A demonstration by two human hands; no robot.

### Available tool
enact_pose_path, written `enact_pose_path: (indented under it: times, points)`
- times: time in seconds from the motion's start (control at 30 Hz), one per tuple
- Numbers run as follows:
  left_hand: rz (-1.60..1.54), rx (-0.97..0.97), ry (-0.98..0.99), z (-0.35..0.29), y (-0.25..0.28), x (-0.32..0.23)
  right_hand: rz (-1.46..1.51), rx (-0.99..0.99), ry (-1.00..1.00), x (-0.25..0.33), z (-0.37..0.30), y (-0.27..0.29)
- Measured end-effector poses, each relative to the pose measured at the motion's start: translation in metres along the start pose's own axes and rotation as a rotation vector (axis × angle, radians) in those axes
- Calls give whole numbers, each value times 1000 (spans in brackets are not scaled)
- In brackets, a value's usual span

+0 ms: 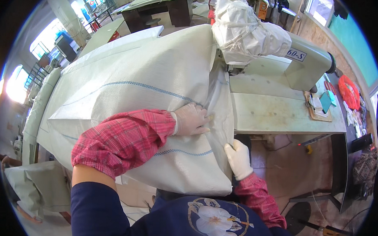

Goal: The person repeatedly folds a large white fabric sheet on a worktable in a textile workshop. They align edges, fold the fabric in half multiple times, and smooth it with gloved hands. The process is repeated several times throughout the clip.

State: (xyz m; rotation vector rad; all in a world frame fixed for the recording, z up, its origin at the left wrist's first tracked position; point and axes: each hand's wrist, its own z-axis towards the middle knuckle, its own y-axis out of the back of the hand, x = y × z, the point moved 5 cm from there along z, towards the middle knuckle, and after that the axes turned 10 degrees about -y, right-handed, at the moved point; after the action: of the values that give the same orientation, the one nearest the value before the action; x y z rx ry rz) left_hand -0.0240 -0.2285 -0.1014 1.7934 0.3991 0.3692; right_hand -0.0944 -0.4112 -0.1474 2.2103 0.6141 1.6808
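A large white woven plastic sheet [142, 99] with blue stripes drapes over the sewing machine's table and hangs down in front of me. My left hand [191, 119], in a pale thin glove, lies on top of the sheet near its right edge, fingers apart and pointing right. Lower and further right, my right hand [239, 160] in a white glove pinches the sheet's folded right edge, thumb uppermost; part of its fingers is hidden behind the material. Beyond both hands, the edge runs up to the industrial sewing machine [307, 57], whose head is wrapped in a white plastic cover [246, 30].
On the machine's table [272, 111], a clipboard [320, 109] lies at the right, with red-handled scissors [329, 87] beyond it. A red plastic bag [348, 91] sits further right. A rolled white sheet [41, 108] stands at the left. A dark table [158, 15] is at the back.
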Motion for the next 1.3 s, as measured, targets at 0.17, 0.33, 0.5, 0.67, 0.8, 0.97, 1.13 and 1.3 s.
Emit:
enact_pose_path:
  times: [0.17,0.33,0.5,0.67,0.8,0.97,1.13,1.3]
  points:
    - [4,-316,-148,-5,9,-3,-322,-369,415,19,-46,1]
    - [-116,-336,-103,2,2,-8,-27,155,32,13,-21,-22]
    - [-82,-379,-30,9,-10,-10,311,350,-104,-1,-58,-8]
    - [-23,-345,-33,22,-12,-21,-391,535,204,-18,-93,19]
    - [-30,-291,9,23,-4,-31,279,42,28,-23,-35,43]
    - [76,-196,-58,19,-6,-41,173,80,40,-10,3,-2]
    - [124,-246,-150,20,-14,-59,-609,-120,107,0,-25,-5]
    - [226,-369,-374,11,6,-58,-1022,61,95,5,-37,-22]
